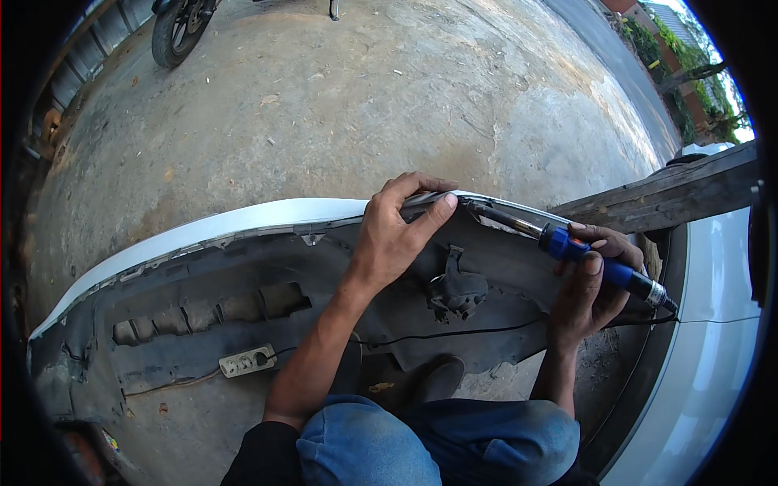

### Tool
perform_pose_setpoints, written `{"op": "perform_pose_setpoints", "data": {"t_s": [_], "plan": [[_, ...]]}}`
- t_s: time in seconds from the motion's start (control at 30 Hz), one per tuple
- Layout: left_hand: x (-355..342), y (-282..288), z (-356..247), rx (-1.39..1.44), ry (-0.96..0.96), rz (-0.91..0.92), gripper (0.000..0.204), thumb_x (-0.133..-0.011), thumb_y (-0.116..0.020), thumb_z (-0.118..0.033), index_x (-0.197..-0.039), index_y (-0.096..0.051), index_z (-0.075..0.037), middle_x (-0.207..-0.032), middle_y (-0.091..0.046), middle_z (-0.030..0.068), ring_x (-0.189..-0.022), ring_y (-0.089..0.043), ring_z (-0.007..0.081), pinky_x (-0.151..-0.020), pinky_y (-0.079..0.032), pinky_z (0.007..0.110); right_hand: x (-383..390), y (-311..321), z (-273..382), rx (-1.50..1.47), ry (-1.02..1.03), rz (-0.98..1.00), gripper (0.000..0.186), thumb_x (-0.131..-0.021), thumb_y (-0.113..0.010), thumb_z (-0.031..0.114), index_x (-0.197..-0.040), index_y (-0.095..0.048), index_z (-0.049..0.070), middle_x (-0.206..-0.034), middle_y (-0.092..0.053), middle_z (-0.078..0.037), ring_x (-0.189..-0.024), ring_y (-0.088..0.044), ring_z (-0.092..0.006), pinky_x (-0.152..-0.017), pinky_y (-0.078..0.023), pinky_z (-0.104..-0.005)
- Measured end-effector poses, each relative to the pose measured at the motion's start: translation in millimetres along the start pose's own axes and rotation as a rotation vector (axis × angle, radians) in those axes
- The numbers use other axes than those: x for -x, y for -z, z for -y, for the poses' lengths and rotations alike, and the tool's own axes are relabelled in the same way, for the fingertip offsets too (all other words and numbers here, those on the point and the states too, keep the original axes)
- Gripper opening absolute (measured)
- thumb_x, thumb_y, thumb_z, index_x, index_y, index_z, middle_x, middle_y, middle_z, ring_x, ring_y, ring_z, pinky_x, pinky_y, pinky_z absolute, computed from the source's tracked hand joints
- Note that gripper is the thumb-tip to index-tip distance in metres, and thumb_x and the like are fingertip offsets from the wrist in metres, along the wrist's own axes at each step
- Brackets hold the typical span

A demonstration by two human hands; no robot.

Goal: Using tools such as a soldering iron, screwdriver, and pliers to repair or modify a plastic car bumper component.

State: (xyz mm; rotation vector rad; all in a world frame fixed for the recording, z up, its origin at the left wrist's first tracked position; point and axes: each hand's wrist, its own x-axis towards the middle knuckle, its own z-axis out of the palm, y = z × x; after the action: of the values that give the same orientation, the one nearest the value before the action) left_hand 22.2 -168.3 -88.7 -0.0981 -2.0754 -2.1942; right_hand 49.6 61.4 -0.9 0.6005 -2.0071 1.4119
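Observation:
A car bumper (284, 212), white outside and dark grey inside, lies across in front of me with its inner side toward me. My left hand (399, 223) grips its upper edge, fingers over the rim and thumb on the inner side. In my right hand (590, 283) is a blue soldering iron (559, 243) with a metal shaft and an orange-red button. Its tip points left and reaches the bumper's edge just beside my left thumb; whether it touches is too small to tell. A black cord (454, 333) runs behind it across the bumper.
A white power strip (247, 361) with a plug in it lies at the lower left. A black bracket-like part (458, 292) sits on the bumper's inner side. At right are a wooden beam (673, 190) and a white car panel (713, 275). A motorcycle wheel (180, 32) stands far left on concrete.

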Motion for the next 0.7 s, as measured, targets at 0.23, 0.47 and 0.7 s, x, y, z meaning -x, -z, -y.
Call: {"op": "perform_pose_setpoints", "data": {"t_s": [0.23,0.47,0.7], "plan": [[-0.1,0.0,-0.9,0.012,0.0,0.001,0.035,-0.103,-0.074,-0.03,-0.12,-0.077,0.001,-0.108,-0.077,0.009,-0.105,-0.069,0.0147,-0.098,-0.052,0.03,-1.1,-0.1,0.7,-0.001,-0.003,-0.003,0.027,-0.111,-0.062,0.028,-0.117,-0.053,0.004,-0.112,-0.068,-0.018,-0.094,-0.067,-0.0183,-0.063,-0.053,-0.0253],[0.4,0.3,-2.2,0.031,0.014,0.004,0.035,-0.103,-0.074,-0.03,-0.12,-0.077,0.001,-0.107,-0.077,0.0082,-0.104,-0.069,0.0137,-0.097,-0.052,0.029,-0.8,-0.1,0.3,-0.009,0.003,0.0,0.026,-0.11,-0.063,0.028,-0.117,-0.053,0.004,-0.113,-0.069,-0.019,-0.094,-0.067,-0.0184,-0.063,-0.054,-0.0256],[0.0,-0.3,-2.8,0.037,0.035,0.004,0.035,-0.103,-0.075,-0.03,-0.12,-0.077,0.0,-0.106,-0.077,0.0077,-0.104,-0.068,0.0132,-0.096,-0.052,0.029,-0.6,0.5,1.1,-0.013,-0.008,0.007,0.026,-0.11,-0.063,0.028,-0.117,-0.053,0.004,-0.113,-0.069,-0.019,-0.093,-0.067,-0.0181,-0.063,-0.054,-0.026]]}}
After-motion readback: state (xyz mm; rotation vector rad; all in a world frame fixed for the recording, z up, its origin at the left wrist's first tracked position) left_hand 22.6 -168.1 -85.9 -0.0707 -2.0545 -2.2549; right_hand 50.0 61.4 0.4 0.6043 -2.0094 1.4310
